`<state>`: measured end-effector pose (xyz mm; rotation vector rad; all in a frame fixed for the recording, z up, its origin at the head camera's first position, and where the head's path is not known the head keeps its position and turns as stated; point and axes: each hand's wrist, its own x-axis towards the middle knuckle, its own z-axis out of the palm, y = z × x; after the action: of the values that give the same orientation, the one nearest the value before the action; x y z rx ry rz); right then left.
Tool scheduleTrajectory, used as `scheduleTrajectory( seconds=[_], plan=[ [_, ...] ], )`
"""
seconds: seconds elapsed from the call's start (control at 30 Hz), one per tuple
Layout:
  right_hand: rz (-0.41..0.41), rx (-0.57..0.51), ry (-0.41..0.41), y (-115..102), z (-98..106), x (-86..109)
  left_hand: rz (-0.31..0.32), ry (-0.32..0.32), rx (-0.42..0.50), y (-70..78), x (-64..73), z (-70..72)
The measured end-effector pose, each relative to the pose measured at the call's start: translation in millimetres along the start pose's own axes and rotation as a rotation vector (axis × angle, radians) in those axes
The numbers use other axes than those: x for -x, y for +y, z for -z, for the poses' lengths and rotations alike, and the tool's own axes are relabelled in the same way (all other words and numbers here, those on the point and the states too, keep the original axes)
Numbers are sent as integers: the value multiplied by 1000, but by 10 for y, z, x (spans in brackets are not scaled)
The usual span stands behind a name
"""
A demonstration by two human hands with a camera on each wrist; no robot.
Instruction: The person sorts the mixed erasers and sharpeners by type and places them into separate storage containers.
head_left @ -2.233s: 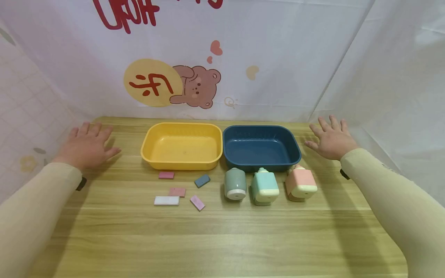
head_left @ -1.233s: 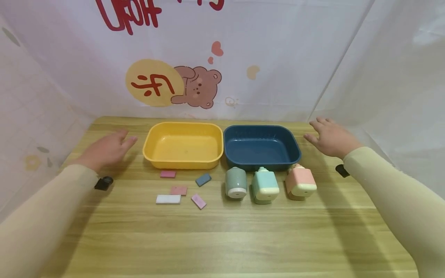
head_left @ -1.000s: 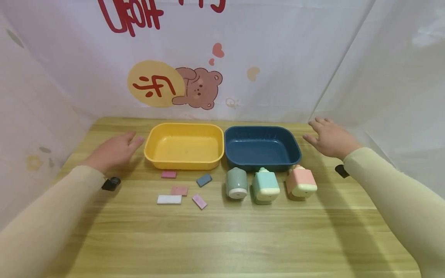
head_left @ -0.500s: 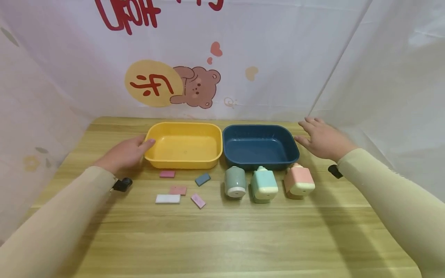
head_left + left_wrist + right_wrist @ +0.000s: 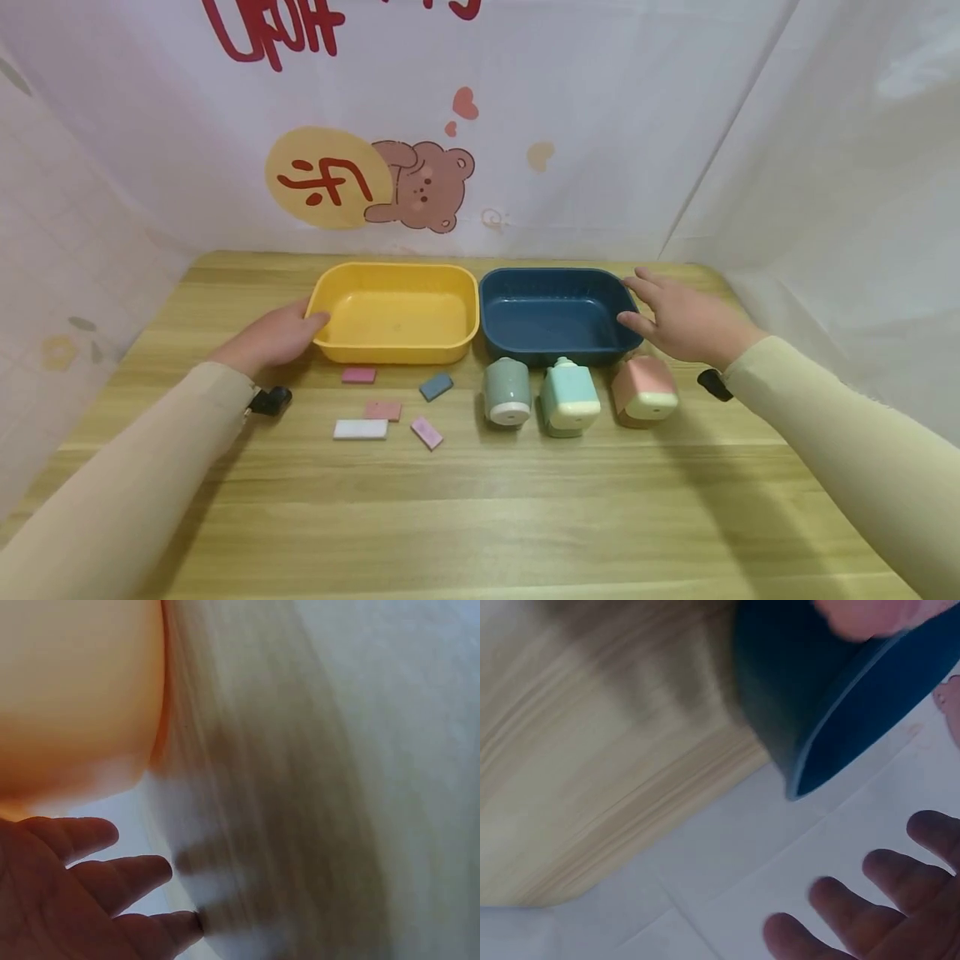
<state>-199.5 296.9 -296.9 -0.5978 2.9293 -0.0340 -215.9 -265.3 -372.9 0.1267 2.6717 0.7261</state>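
Note:
In the head view my left hand (image 5: 277,333) is at the left end of a yellow plastic tray (image 5: 393,354), its thumb (image 5: 318,320) over the rim and its other fingers outside. The left wrist view shows those fingers (image 5: 124,877) extended, with a gap between them and the tray wall (image 5: 82,697). On the other side, my right hand (image 5: 686,321) reaches the right end of a navy tray (image 5: 558,354), thumb overlapping its rim. In the right wrist view the fingers (image 5: 896,881) are spread and apart from the navy wall (image 5: 780,690). Neither hand grips anything.
Several small flat blocks lie before the yellow tray, including a white block (image 5: 361,429) and a blue-grey block (image 5: 437,386). Before the navy tray stand a grey-green container (image 5: 507,392), a mint container (image 5: 570,396) and a pink container (image 5: 645,387). Printed cloth (image 5: 585,100) hangs behind the table.
My left hand has moved right from beside the table's left edge to the yellow tray's rim. My right hand has moved left to the navy tray's rim. The trays have stayed in place.

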Motion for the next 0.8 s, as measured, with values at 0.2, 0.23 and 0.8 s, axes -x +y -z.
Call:
scheduleTrajectory(
  seconds=[0.2,0.23,0.8],
  plan=[
    [10,-27,-72,-190,-67,214,-10,14,0,13,-22,15],
    [15,-28,-81,-210,-86,255,-14,17,-5,12,-27,14],
    [112,38,83,-489,-459,555,-12,38,-9,11,-75,-24]
  ],
)
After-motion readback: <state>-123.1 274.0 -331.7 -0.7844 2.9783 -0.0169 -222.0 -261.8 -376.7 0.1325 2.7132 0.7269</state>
